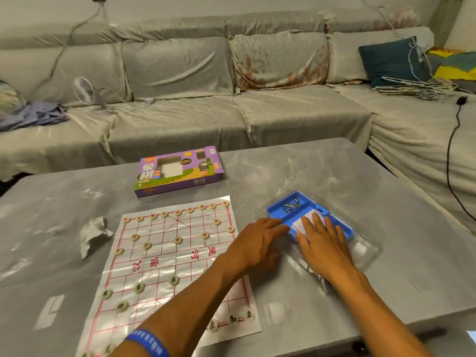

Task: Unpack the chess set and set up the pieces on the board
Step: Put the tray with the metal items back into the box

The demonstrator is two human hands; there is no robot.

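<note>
A white paper xiangqi board [170,264] with red lines lies flat on the grey table. Several round cream pieces with red characters [177,239] stand on its far half. Several with dark characters [139,287] stand on its near half. To the right lies a blue plastic tray [291,202] inside a clear plastic shell [365,251]. My left hand [257,243] touches the tray's left edge, fingers apart. My right hand [324,243] lies flat over the tray's near compartment and a white slip of paper [300,224]. The purple chess box [177,171] lies beyond the board.
A crumpled grey wrapper [94,234] lies left of the board. A covered sofa [180,99] runs behind the table, with a small fan [88,92], clothes [33,113], a dark cushion [389,60] and a black cable [450,155].
</note>
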